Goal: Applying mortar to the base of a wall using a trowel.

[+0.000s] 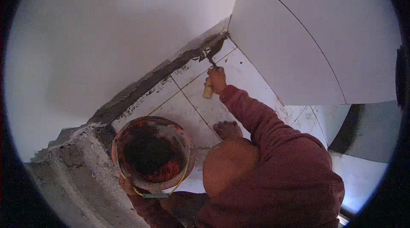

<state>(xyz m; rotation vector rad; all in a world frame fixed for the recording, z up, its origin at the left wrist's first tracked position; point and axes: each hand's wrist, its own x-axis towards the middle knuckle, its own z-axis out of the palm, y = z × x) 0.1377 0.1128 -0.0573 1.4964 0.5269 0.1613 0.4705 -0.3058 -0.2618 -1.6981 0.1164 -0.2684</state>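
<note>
My right hand [217, 79] grips a trowel [208, 92] by its pale wooden handle. The blade reaches up to a strip of dark wet mortar [171, 63] along the foot of the wall, near the corner. At the lower left, my left hand [127, 185] is closed on the edge of a round bucket [168, 171], partly hidden beneath it. Reddish, mortar-stained walls line the bucket, and dark mortar [148, 153] lies inside. Its yellow wire handle with a grey grip hangs down on the near side.
White floor tiles [198, 100] with dark joints and mortar specks lie under the trowel. A plain pale wall [128, 23] rises on the left, a white panelled surface [299, 49] on the right. Rough broken concrete [81, 177] borders the bucket's left. My bare foot [227, 130] rests on the tiles.
</note>
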